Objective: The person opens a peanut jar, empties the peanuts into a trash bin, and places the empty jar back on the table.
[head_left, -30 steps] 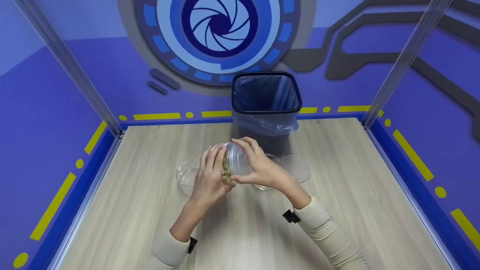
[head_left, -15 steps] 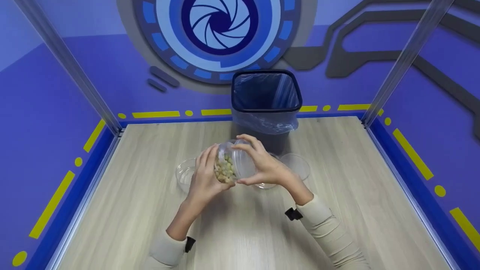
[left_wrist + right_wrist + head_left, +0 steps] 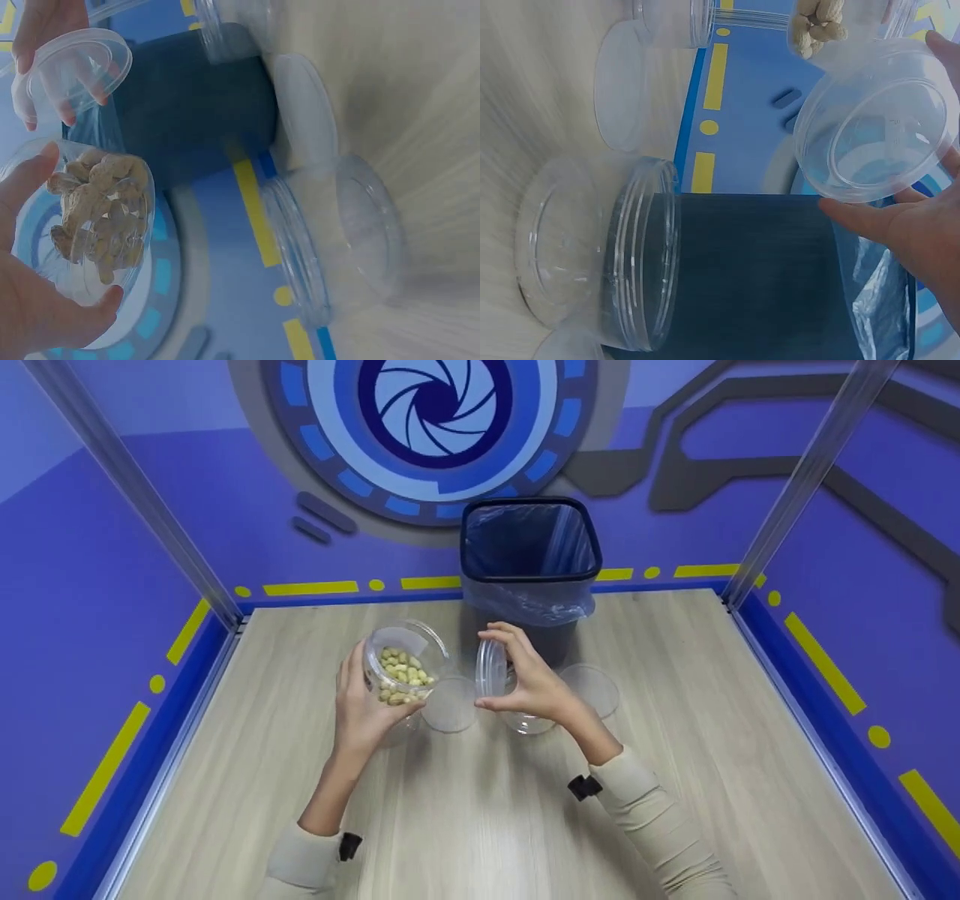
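My left hand grips a clear plastic jar by its side, thumb at the front. The jar is uncapped and tilted, and unshelled peanuts lie inside. To its right, my right hand holds a clear round lid on edge between thumb and fingers. A gap separates lid and jar. Below the held jar stands a clear jar with nothing visible in it, mostly hidden in the head view. Another clear jar stands behind my right hand, partly covered by it.
Two flat clear lids lie on the wooden table: a left lid between the standing jars and a right lid. A dark bin with a plastic liner stands at the back. Blue panels enclose the table's sides and back.
The lid has come off the peanut jar. My left hand has moved left with the jar and tipped its mouth up, while my right hand keeps the lid near its earlier place.
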Motion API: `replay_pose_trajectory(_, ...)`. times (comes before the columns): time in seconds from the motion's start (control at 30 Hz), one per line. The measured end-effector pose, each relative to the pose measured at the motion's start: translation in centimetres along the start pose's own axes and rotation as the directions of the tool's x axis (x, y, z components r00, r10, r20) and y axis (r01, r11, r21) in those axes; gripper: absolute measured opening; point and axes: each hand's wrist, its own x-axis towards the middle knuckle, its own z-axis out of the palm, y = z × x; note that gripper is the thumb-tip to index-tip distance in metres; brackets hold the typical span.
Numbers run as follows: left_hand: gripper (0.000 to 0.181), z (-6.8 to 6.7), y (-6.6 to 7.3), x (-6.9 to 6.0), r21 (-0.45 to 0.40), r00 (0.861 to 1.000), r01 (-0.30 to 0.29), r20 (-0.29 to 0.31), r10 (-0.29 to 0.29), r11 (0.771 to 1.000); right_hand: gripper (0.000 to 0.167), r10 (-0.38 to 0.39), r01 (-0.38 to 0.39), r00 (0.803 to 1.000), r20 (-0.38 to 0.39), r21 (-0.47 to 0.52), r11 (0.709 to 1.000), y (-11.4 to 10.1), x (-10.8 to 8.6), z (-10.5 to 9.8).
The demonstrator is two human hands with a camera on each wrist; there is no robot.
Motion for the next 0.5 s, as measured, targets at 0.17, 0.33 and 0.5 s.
replay_pose_trajectory(0.17, 0.126, -0.6, -1.3, 0.3, 0.001, 0.999, 0.048, -0.012, -0.048, 0.999, 0.096, 0.05, -0.048, 0.998, -0.035, 0.053, 0.997, 0.8, 0.6, 1.5)
replay_pose_trajectory(0.33, 0.125, -1.3, -2.2, 0.6, -0.002, 0.997, 0.066, -0.029, -0.066, 0.998, 0.095, 0.125, -0.12, 0.99, -0.066, 0.085, 0.989, 1.4, 1.5, 3.5)
replay_pose_trajectory(0.5, 0.124, -1.9, -2.4, 0.8, 0.002, 0.998, 0.043, -0.045, -0.043, 0.999, 0.098, 0.172, -0.167, 0.977, -0.123, 0.043, 0.985, 1.8, 2.9, 5.7)
